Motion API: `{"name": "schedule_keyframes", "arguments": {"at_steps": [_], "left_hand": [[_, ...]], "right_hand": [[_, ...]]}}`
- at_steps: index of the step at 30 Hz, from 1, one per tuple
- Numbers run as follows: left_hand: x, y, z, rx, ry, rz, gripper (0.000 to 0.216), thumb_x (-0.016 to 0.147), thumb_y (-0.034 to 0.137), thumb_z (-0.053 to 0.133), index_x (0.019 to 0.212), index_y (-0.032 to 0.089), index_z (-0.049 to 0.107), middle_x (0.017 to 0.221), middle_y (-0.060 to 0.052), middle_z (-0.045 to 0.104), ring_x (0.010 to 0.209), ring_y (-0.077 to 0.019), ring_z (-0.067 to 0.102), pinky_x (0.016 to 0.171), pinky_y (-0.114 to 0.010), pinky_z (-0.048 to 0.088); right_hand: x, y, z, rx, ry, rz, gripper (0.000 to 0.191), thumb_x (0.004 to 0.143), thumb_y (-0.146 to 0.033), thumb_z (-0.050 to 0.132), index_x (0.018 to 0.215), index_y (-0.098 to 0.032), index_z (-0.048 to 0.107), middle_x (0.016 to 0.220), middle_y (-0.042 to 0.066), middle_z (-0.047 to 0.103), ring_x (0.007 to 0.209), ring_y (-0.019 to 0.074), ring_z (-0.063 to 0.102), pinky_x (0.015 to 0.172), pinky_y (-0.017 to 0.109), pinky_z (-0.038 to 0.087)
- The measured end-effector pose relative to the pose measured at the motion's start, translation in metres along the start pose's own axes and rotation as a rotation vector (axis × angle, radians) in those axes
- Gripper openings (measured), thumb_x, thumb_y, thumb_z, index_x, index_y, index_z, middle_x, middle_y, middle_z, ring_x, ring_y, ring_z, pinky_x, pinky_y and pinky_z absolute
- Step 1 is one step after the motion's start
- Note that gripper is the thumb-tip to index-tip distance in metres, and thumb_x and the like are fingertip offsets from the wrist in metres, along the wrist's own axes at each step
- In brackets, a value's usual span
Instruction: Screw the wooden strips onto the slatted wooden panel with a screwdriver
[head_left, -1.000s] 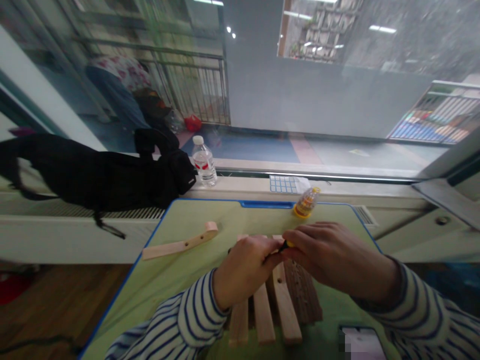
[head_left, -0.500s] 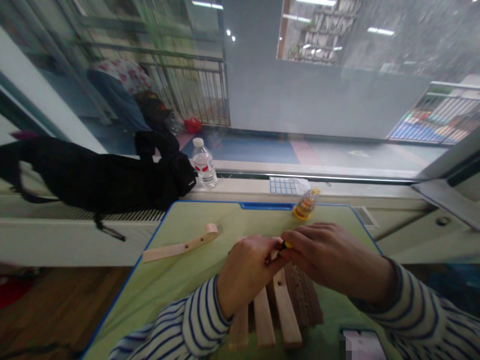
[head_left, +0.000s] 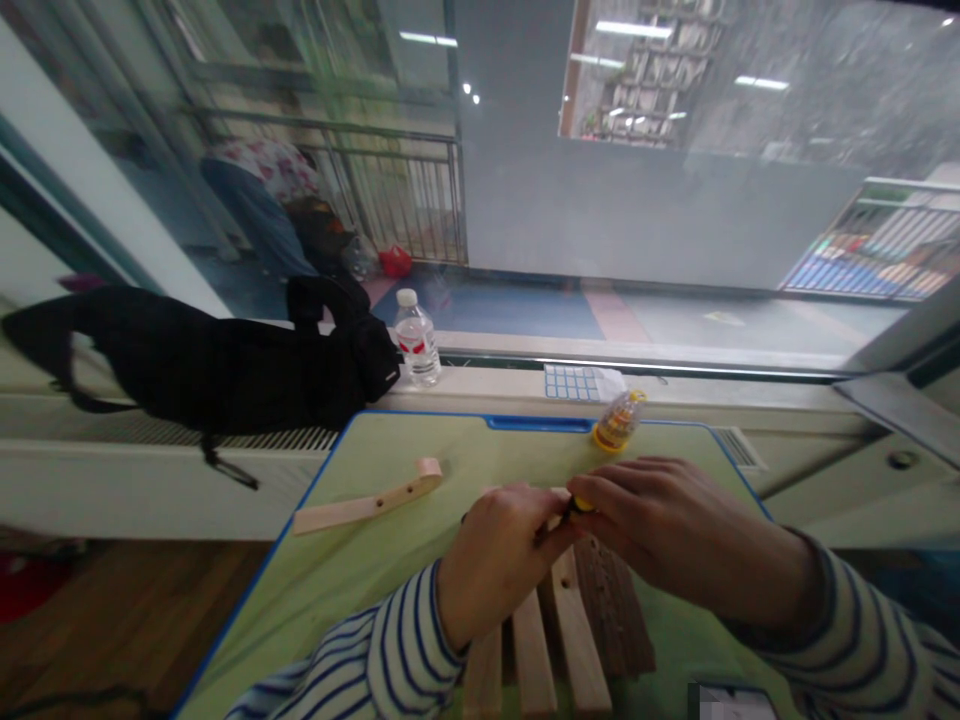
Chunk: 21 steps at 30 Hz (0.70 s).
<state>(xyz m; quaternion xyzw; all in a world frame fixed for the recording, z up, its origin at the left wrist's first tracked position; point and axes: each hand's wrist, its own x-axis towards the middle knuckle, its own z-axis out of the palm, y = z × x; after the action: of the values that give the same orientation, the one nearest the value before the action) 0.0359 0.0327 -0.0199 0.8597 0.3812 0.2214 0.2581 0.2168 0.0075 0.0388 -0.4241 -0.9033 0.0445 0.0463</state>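
Observation:
My right hand (head_left: 667,520) is closed around a small yellow-and-black tool (head_left: 580,503), perhaps a screwdriver; most of it is hidden in the fingers. Against its dark end, the thumb and fingers of my left hand (head_left: 499,560) are pinched together, and what they grip is covered. Both hands meet above several pale wooden strips (head_left: 577,635) lying side by side, one with a hole near its upper end. A brown grooved wooden block (head_left: 619,610) lies beneath and to the right of them. Apart at the left rests a pale wooden piece (head_left: 367,505) with two holes and a bent end.
On the green, blue-edged table (head_left: 300,610) a small yellow-based bottle (head_left: 619,422) stands at the back. A phone (head_left: 735,702) lies at the front right. The sill holds a black bag (head_left: 277,370), a water bottle (head_left: 417,345) and a gridded sheet (head_left: 574,383). Behind is a window.
The view has tilted up slightly, so everything sits a little lower and to the right. Slightly more of the yellow tool part shows; both hands keep their grip.

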Motion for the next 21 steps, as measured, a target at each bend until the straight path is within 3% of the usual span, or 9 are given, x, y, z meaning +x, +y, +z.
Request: {"name": "schedule_keyframes", "arguments": {"at_steps": [13, 21], "left_hand": [[0.0015, -0.0009, -0.0063, -0.233, -0.107, 0.063, 0.016, 0.09, 0.019, 0.048, 0.084, 0.02, 0.062, 0.085, 0.003, 0.066, 0.078, -0.0111, 0.059, 0.066, -0.02, 0.038], [0.0, -0.002, -0.0022, -0.065, 0.02, 0.015, 0.014, 0.083, 0.032, 0.059, 0.086, 0.02, 0.065, 0.07, 0.002, 0.061, 0.066, -0.0122, 0.054, 0.059, -0.022, 0.034]], "right_hand": [[0.0022, -0.0059, 0.0083, -0.036, 0.082, 0.067, 0.02, 0.094, -0.033, 0.039, 0.081, -0.02, 0.047, 0.069, -0.001, 0.057, 0.062, 0.0139, 0.051, 0.058, 0.03, 0.029], [0.0024, -0.0076, 0.0062, -0.057, 0.077, 0.082, 0.02, 0.093, -0.032, 0.04, 0.08, -0.019, 0.049, 0.069, 0.0, 0.059, 0.063, 0.0154, 0.055, 0.057, 0.029, 0.032]]}}
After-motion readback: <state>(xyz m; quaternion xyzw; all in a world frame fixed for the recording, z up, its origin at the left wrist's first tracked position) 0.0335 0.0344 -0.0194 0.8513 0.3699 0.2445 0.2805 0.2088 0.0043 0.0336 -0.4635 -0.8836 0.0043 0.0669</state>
